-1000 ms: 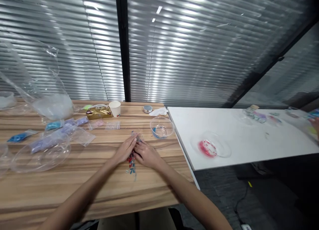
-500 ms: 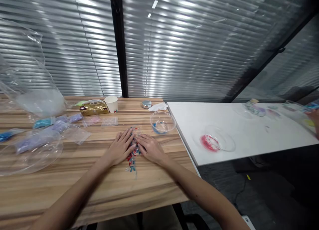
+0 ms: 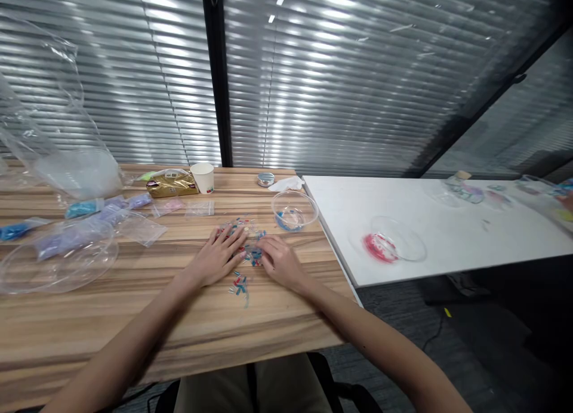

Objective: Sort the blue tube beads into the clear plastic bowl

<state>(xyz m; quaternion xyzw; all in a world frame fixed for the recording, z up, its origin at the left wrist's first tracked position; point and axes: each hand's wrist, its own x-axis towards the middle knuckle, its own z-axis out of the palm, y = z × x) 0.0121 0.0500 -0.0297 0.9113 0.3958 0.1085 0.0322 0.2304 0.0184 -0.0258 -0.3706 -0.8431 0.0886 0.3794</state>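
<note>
My left hand (image 3: 219,256) lies flat with spread fingers on loose red, blue and clear tube beads (image 3: 256,256) on the wooden table. Opposite it, my right hand (image 3: 281,261) has its fingers bent and drawn together at the right side of the beads. Whatever may be between those fingertips is hidden. A smaller cluster of beads (image 3: 240,283) lies nearer to me, below my hands. Just behind my right hand stands a round clear plastic bowl (image 3: 308,222) with blue beads in its left part.
On the left are a large clear lid (image 3: 96,276), bead packets (image 3: 85,207) and a big plastic bag (image 3: 78,171). Behind stand a gold tissue pack (image 3: 172,185), a paper cup (image 3: 203,179) and a round tin (image 3: 265,179). A white table (image 3: 331,222) with a red-bead bowl (image 3: 409,246) adjoins.
My hands have moved apart, and the beads between them are spread wider. My right hand's fingers have gone from lying flat to bent together. The view has shifted slightly.
</note>
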